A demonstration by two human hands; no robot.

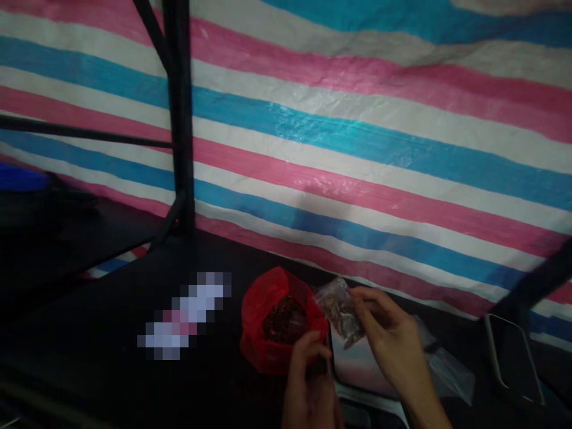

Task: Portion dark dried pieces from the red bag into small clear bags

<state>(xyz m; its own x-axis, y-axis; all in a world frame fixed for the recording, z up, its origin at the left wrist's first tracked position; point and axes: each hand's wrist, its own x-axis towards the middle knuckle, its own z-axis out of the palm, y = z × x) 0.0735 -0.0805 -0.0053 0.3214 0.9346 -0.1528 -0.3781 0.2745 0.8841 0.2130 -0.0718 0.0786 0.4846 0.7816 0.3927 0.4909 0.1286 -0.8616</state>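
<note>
My right hand [393,336] pinches a small clear plastic bag [342,313] that holds brown dried pieces. The little bag is tilted above a flat, pale-topped device [361,363], which looks like a scale. To its left stands a red plastic bag [259,342], its mouth spread wide, with dark brown loose bits inside. My left hand [310,375] is just in front of the red bag's right side. Its fingers are loosely bent and apart, and I see nothing in them. Whether it touches the red bag's rim is unclear.
Clear flat plastic bags [451,372] lie right of my right forearm. Beyond them rests a phone [513,357] with a dark screen. A blurred-out pale item [185,319] lies left on the black table [214,256]. Behind rise a black metal frame [179,119] and a striped plastic sheet [357,149].
</note>
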